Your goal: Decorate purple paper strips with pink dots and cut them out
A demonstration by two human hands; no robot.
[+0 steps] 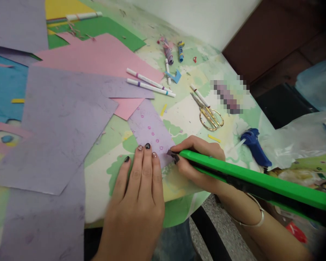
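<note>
My left hand (pixel 139 188) lies flat with its fingers stretched out, the fingertips on the lower end of a purple paper strip (pixel 149 121). Small pinkish-purple ring marks run down the strip. At the strip's lower right edge, my right hand (pixel 201 159) has its fingers closed round a green and black tool (pixel 250 177). This long tool slants from the fingertips toward the lower right and covers part of the hand and wrist. Its dark tip touches or hovers just over the strip; which one I cannot tell.
Gold-handled scissors (pixel 208 114) and a marker (pixel 200 96) lie beyond my right hand. A blue glue gun (pixel 256 146) rests near the right edge. Large purple sheets (pixel 62 123) and pink paper (pixel 97 58) cover the left. Two markers (pixel 150 87) lie above the strip.
</note>
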